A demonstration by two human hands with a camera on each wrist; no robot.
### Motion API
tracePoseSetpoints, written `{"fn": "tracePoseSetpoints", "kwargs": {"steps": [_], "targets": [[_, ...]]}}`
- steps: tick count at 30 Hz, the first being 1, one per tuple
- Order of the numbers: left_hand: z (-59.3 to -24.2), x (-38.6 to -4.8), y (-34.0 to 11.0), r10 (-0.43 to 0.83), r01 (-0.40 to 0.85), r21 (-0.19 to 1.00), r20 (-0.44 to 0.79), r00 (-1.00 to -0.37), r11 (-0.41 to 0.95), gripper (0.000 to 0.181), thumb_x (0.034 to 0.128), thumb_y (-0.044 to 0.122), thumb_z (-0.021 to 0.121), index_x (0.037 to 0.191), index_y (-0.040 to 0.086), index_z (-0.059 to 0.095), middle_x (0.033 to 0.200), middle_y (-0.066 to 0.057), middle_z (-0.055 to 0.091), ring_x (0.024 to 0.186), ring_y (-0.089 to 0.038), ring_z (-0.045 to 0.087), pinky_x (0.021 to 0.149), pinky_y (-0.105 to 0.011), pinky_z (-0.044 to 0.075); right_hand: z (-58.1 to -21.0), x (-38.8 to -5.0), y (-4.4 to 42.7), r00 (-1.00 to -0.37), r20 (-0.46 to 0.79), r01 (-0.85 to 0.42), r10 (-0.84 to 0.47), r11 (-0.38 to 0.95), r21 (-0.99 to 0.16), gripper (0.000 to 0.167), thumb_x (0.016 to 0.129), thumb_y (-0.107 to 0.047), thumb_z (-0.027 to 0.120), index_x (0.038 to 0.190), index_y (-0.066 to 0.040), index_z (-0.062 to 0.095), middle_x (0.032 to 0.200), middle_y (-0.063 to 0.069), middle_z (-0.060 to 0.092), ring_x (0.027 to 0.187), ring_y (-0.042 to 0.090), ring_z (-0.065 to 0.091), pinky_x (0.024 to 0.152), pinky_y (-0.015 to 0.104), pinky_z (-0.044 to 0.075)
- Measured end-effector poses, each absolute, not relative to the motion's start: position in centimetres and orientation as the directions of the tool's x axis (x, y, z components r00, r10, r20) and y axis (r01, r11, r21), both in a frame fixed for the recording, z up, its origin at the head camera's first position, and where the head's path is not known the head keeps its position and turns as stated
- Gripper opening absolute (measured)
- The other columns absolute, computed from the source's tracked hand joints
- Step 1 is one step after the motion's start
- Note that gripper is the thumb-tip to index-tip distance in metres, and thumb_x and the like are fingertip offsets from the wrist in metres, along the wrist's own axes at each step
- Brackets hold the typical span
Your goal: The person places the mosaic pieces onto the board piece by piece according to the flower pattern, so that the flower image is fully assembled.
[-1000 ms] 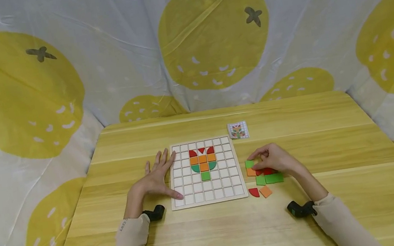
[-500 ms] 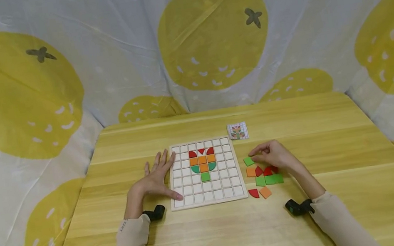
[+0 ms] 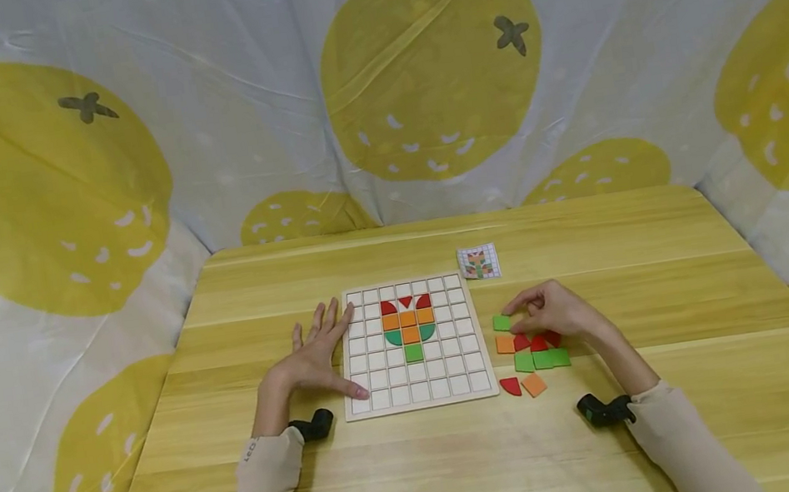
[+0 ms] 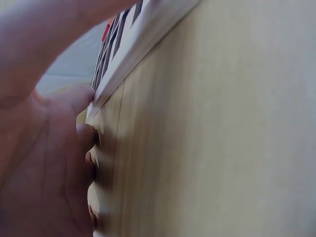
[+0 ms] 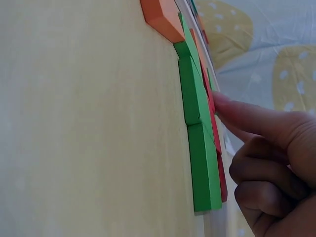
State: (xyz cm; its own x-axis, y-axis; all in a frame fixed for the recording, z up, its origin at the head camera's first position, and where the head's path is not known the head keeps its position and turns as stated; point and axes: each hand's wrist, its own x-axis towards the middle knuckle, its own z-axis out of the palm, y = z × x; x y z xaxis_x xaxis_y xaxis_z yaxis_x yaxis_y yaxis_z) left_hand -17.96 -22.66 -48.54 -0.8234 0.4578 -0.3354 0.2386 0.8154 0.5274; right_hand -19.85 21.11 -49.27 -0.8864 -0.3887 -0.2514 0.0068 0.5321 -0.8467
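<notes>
Your right hand (image 3: 556,312) pinches a green square tile (image 3: 501,323) between thumb and index finger, to the right of the grid board (image 3: 453,366); in the right wrist view, its other fingers curl in toward the palm. Your left hand (image 3: 316,363) is spread along the board's left edge, thumb on the near left corner and index finger on the edge farther up.

On the board, red pieces (image 3: 388,307) top a figure of orange squares (image 3: 408,319) and teal quarter-rounds (image 3: 394,337), with one green square (image 3: 414,352) at its near end.

Just nearer than your pinched tile lie a loose orange square (image 3: 504,345) and several red tiles (image 3: 522,343), partly under your right hand. Nearer again is a row of three green tiles (image 3: 543,360), then a red quarter-round (image 3: 510,387) beside a turned orange tile (image 3: 533,384). A small printed card (image 3: 478,262) lies just beyond the board's far right corner, on the wooden table (image 3: 427,477).
</notes>
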Motion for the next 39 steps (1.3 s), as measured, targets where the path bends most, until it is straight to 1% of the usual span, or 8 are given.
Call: {"fn": "tracePoseSetpoints", "kwargs": {"steps": [10, 14, 17, 22, 28, 32, 35, 39], "targets": [[-48.7, -18.0, -22.7, 0.456, 0.237, 0.525, -0.337, -0.824, 0.817, 0.147, 0.0653, 0.056, 0.094, 0.167, 0.012, -0.001, 0.172, -0.02, -0.021, 0.158, -0.044, -0.023, 0.117, -0.077, -0.017, -49.1, -20.0, 20.7, -0.894, -0.233, -0.027, -0.383, 0.565, -0.825, 0.026, 0.087, -0.011, 0.083, 0.107, 0.002, 0.073, 0.061, -0.003, 0.036, 0.051, 0.008, 0.031, 0.05, 0.022, 0.031], [-48.8, -18.1, -22.7, 0.459, 0.24, 0.528, -0.333, -0.824, 0.815, 0.147, 0.0654, 0.056, 0.094, 0.167, 0.012, -0.002, 0.172, -0.02, -0.022, 0.158, -0.044, -0.023, 0.117, -0.077, -0.017, -48.8, -20.0, 20.2, -0.896, -0.214, -0.04, -0.389, 0.552, -0.833, 0.026, 0.09, -0.01, 0.08, 0.111, 0.002, 0.073, 0.061, -0.003, 0.036, 0.05, 0.007, 0.031, 0.05, 0.022, 0.032], [-48.8, -18.1, -22.7, 0.459, 0.239, 0.532, -0.331, -0.824, 0.812, 0.147, 0.0654, 0.056, 0.094, 0.167, 0.012, -0.002, 0.172, -0.02, -0.022, 0.158, -0.044, -0.023, 0.117, -0.077, -0.017, -48.3, -20.0, 19.0, -0.892, -0.205, -0.05, -0.403, 0.538, -0.841, 0.025, 0.091, -0.012, 0.079, 0.113, -0.001, 0.074, 0.062, -0.003, 0.037, 0.049, 0.007, 0.029, 0.048, 0.022, 0.03], [-48.7, -18.0, -22.7, 0.457, 0.239, 0.527, -0.332, -0.825, 0.815, 0.147, 0.0654, 0.056, 0.094, 0.167, 0.012, -0.002, 0.172, -0.02, -0.022, 0.158, -0.043, -0.024, 0.118, -0.076, -0.017, -47.7, -19.2, 15.3, -0.86, -0.174, -0.109, -0.479, 0.506, -0.855, 0.024, 0.09, -0.014, 0.081, 0.112, -0.006, 0.077, 0.062, -0.003, 0.034, 0.055, 0.01, 0.028, 0.053, 0.023, 0.029], [-48.6, -18.1, -22.4, 0.457, 0.235, 0.534, -0.332, -0.825, 0.812, 0.146, 0.0656, 0.057, 0.094, 0.168, 0.015, -0.002, 0.172, -0.018, -0.021, 0.158, -0.041, -0.024, 0.118, -0.075, -0.018, -48.0, -17.8, 10.7, -0.802, -0.179, -0.154, -0.57, 0.488, -0.859, 0.02, 0.087, -0.015, 0.084, 0.107, -0.011, 0.08, 0.06, -0.005, 0.037, 0.058, 0.01, 0.033, 0.056, 0.021, 0.031], [-48.6, -18.0, -22.4, 0.454, 0.234, 0.529, -0.333, -0.826, 0.815, 0.147, 0.0651, 0.057, 0.094, 0.168, 0.015, -0.003, 0.172, -0.017, -0.021, 0.158, -0.041, -0.024, 0.119, -0.074, -0.018, -48.6, -17.2, 9.0, -0.771, -0.169, -0.186, -0.614, 0.472, -0.862, 0.019, 0.085, -0.013, 0.085, 0.104, -0.009, 0.08, 0.058, -0.006, 0.042, 0.056, 0.008, 0.037, 0.055, 0.02, 0.033], [-48.7, -18.0, -22.5, 0.451, 0.232, 0.531, -0.332, -0.828, 0.815, 0.147, 0.0647, 0.056, 0.095, 0.168, 0.014, -0.002, 0.172, -0.017, -0.021, 0.158, -0.041, -0.024, 0.119, -0.074, -0.019, -49.0, -17.0, 8.2, -0.763, -0.151, -0.21, -0.629, 0.463, -0.861, 0.019, 0.084, -0.013, 0.086, 0.101, -0.006, 0.08, 0.057, -0.006, 0.043, 0.055, 0.007, 0.038, 0.054, 0.02, 0.032], [-48.7, -18.0, -22.5, 0.451, 0.235, 0.527, -0.329, -0.83, 0.817, 0.147, 0.0648, 0.057, 0.094, 0.168, 0.015, -0.002, 0.173, -0.017, -0.021, 0.159, -0.041, -0.023, 0.119, -0.074, -0.018, -49.1, -16.8, 7.7, -0.76, -0.161, -0.197, -0.629, 0.459, -0.866, 0.019, 0.083, -0.01, 0.087, 0.099, -0.005, 0.08, 0.055, -0.005, 0.042, 0.053, 0.008, 0.036, 0.053, 0.019, 0.032]]}}
